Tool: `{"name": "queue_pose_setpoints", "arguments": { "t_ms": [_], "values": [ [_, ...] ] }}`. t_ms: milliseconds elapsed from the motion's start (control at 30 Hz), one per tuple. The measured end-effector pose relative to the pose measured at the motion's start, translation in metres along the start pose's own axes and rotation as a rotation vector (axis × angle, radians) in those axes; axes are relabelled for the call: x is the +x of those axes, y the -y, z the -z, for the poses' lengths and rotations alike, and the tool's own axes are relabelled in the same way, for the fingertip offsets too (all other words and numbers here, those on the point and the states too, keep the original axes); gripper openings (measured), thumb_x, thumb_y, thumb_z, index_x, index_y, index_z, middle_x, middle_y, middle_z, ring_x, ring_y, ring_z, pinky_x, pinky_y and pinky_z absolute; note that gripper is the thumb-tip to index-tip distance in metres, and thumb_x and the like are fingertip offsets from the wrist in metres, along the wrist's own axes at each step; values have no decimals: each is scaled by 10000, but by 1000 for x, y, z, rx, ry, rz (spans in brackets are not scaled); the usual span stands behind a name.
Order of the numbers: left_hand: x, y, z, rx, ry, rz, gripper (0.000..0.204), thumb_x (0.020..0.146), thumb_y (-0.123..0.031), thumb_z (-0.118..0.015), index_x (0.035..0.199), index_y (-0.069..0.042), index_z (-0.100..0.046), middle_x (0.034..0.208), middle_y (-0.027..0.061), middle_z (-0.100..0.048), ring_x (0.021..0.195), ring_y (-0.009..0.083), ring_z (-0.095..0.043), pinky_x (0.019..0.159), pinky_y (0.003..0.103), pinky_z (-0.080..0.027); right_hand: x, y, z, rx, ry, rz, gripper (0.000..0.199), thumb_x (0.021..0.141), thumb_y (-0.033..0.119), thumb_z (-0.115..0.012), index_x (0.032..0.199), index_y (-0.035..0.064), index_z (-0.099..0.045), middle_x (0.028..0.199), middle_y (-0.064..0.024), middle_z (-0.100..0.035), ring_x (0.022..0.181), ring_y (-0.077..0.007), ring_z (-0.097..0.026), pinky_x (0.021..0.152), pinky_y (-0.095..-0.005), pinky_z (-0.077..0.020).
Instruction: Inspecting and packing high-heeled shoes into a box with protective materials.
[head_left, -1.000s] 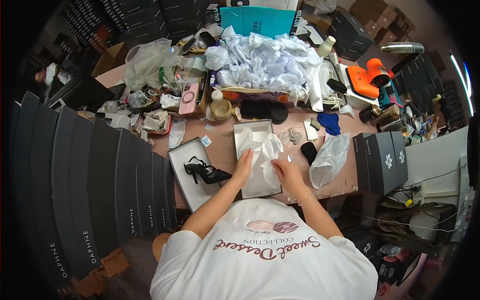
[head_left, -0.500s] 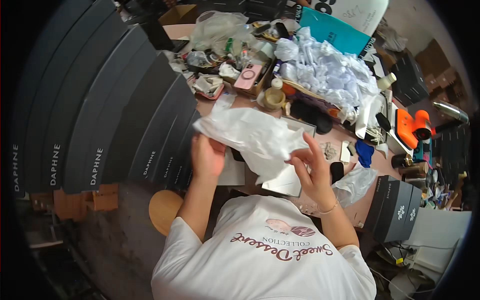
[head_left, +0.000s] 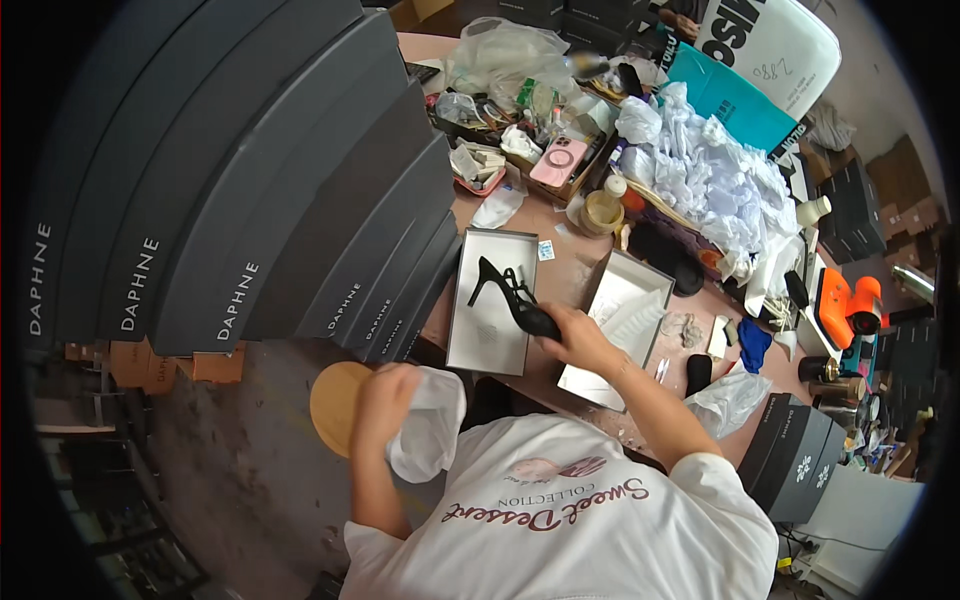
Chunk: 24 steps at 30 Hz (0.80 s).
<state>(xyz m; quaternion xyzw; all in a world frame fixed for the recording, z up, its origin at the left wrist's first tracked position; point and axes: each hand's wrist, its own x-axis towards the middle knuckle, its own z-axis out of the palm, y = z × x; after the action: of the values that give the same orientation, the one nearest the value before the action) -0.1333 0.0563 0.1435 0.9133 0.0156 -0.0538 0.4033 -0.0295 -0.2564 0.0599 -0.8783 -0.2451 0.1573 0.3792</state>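
My right hand (head_left: 582, 342) grips a black high-heeled shoe (head_left: 535, 318) by its toe end. The heel points away to the left, over an open shallow grey box (head_left: 488, 350) with a white inside. My left hand (head_left: 388, 396) is low at the left, beside my body, slightly blurred. From its closed fingers hangs a thin white bag or wrapping sheet (head_left: 428, 428). Right of the shoe, a second open box part (head_left: 592, 385) lies on the pink table (head_left: 562, 270), with white wrapping in it.
Tall stacks of dark shoe boxes (head_left: 290, 190) rise at the left. Across the table's back are a pink phone (head_left: 558, 162), a jar (head_left: 601, 214) and a heap of crumpled white paper (head_left: 720, 170). An orange tool (head_left: 840, 300) and two upright dark boxes (head_left: 790, 445) stand at the right. A round wooden seat (head_left: 335, 405) is below.
The white wrapping has gone from both hands above the table to my left hand low at the left. My right hand now holds a black heeled shoe. The view has shifted.
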Motion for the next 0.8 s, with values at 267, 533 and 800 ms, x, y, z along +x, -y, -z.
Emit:
{"name": "queue_pose_setpoints", "arguments": {
  "t_ms": [267,533,800],
  "values": [
    [48,-19,-176,-1450,728,559,363,979,-210,-408,1267,0,-479,1199,140,-580,1069,212,-596,927,358,-495,-84,28,54,-428,-316,273,611,694,6,-616,1250,253,-562,1321,-143,-455,1231,-336,-413,1000,-469,-342],
    [91,-63,-207,-1779,654,599,362,989,-236,-352,1191,4,-531,1140,138,-615,1013,250,-622,885,418,-517,-131,8,28,553,-533,-193,485,892,42,-506,1367,86,-418,1361,-186,-426,1221,-335,-450,1003,-395,-375],
    [107,-130,-193,-1532,466,290,353,999,-226,-357,1220,16,-488,1222,122,-544,1103,247,-554,968,393,-444,-100,30,28,247,-490,-263,784,793,219,-697,1424,21,-277,1295,-244,-446,1143,-345,-507,983,-348,-391]
  ]
}}
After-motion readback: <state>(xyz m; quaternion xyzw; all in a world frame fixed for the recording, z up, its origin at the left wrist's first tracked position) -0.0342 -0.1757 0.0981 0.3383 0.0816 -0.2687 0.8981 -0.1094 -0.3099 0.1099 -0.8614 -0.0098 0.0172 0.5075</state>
